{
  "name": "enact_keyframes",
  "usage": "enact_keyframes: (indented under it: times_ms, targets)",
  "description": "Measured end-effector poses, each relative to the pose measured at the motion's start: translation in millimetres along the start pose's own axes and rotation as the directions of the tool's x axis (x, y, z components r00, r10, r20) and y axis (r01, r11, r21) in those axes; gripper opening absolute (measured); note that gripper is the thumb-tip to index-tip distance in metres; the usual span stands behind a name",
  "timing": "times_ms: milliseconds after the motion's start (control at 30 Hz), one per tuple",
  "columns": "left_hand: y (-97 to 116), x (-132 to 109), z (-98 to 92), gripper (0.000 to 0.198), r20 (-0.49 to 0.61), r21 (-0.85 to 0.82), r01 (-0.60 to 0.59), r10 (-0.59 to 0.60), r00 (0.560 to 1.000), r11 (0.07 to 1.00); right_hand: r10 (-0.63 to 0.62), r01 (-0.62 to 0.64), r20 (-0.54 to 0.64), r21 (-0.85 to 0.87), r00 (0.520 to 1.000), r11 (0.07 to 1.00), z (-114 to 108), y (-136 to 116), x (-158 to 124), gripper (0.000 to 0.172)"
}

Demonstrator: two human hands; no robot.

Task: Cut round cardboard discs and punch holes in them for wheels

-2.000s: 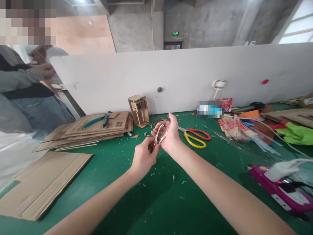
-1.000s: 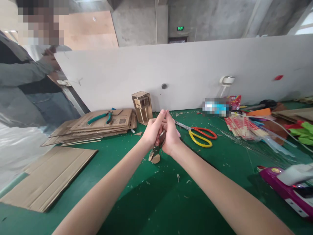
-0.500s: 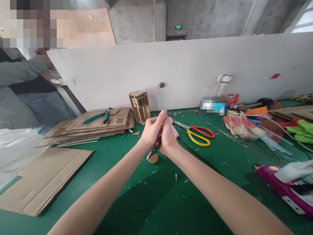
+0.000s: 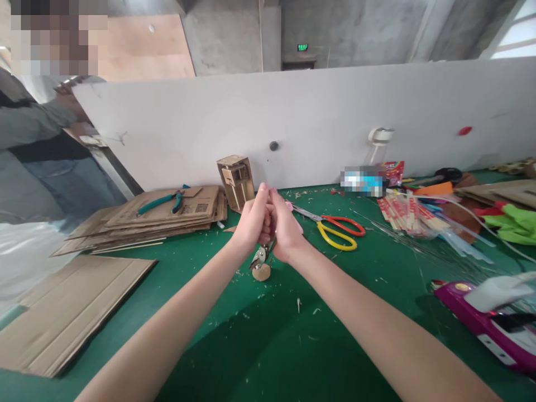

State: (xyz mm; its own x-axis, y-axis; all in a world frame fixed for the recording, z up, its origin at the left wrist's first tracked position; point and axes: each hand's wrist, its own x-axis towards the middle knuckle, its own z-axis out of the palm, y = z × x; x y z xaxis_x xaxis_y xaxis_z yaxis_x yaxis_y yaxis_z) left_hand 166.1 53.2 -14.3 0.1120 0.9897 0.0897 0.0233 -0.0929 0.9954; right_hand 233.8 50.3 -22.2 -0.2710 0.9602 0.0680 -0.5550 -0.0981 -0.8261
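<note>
My left hand (image 4: pixel 250 224) and my right hand (image 4: pixel 285 228) are pressed together at mid-table, both closed around the handles of pliers (image 4: pixel 260 255). Only the metal head of the pliers shows below the hands; its handles are hidden by the fingers. Just beneath the jaws is a small round cardboard disc (image 4: pixel 262 273); whether the jaws grip its edge I cannot tell. Behind my right hand a pink object (image 4: pixel 298 222) is partly covered. Right of it lie scissors (image 4: pixel 337 229) with red and yellow handles.
Stacked cardboard (image 4: pixel 201 207) with teal-handled pliers (image 4: pixel 161 204) lies at left, near a loose sheet (image 4: pixel 79 312). A small cardboard box model (image 4: pixel 237 181) stands by the partition. A purple power strip (image 4: pixel 481 324), packaged sticks (image 4: pixel 412 215) and thin wires are on the right. A person stands far left.
My hands have shifted slightly left and turned, so more of the pliers' metal head shows above the disc. The whole view has moved a little.
</note>
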Motion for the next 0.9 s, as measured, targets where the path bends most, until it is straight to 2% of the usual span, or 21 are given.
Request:
enact_keyframes:
  times_ms: [67, 133, 167, 200, 267, 333, 367, 433, 500, 600, 667, 900]
  targets:
    - [5, 1, -9.0, 0.069, 0.074, 0.024, -0.103, 0.101, 0.992, 0.994, -0.025, 0.024, 0.092, 0.013, 0.995, 1.000, -4, -13, -1, 0.058]
    - [8, 0, -22.5, 0.059, 0.181, 0.092, -0.199, 0.180, 0.967, 0.976, -0.075, 0.071, 0.092, 0.043, 0.993, 0.997, -9, -28, -2, 0.057]
    - [9, -1, -30.3, 0.056, 0.248, 0.159, -0.199, 0.156, 0.956, 0.967, -0.095, 0.090, 0.068, 0.075, 0.993, 0.993, -12, -35, -2, 0.056]
    - [9, -3, -38.1, 0.061, 0.347, 0.225, -0.170, 0.084, 0.934, 0.959, -0.108, 0.103, 0.036, 0.109, 0.994, 0.989, -15, -42, -1, 0.056]
    - [7, -5, -51.4, 0.068, 0.538, 0.320, -0.090, -0.103, 0.836, 0.943, -0.118, 0.119, -0.014, 0.180, 0.993, 0.976, -20, -54, -1, 0.053]
    - [3, -6, -58.8, 0.061, 0.618, 0.350, -0.068, -0.176, 0.767, 0.934, -0.116, 0.126, -0.060, 0.227, 0.991, 0.966, -25, -63, 0, 0.049]
    - [1, -6, -59.9, 0.051, 0.628, 0.355, -0.068, -0.184, 0.756, 0.932, -0.113, 0.131, -0.086, 0.246, 0.990, 0.960, -27, -66, 0, 0.047]
    - [-2, -5, -58.2, 0.028, 0.618, 0.362, -0.092, -0.165, 0.768, 0.928, -0.108, 0.148, -0.148, 0.290, 0.983, 0.946, -30, -71, -1, 0.045]
    - [-4, -5, -53.9, 0.019, 0.602, 0.380, -0.146, -0.124, 0.789, 0.913, -0.100, 0.168, -0.210, 0.339, 0.973, 0.926, -32, -75, -1, 0.042]
    - [-4, -6, -47.9, 0.021, 0.564, 0.439, -0.317, 0.017, 0.826, 0.841, -0.062, 0.166, -0.268, 0.384, 0.961, 0.908, -36, -80, -1, 0.039]
    - [-3, -7, -45.7, 0.023, 0.547, 0.464, -0.392, 0.091, 0.832, 0.794, -0.047, 0.158, -0.279, 0.390, 0.959, 0.907, -39, -82, -2, 0.038]
    - [9, -15, -41.9, 0.028, 0.555, 0.478, -0.424, 0.109, 0.824, 0.769, -0.050, 0.165, -0.303, 0.368, 0.952, 0.915, -39, -89, -3, 0.035]
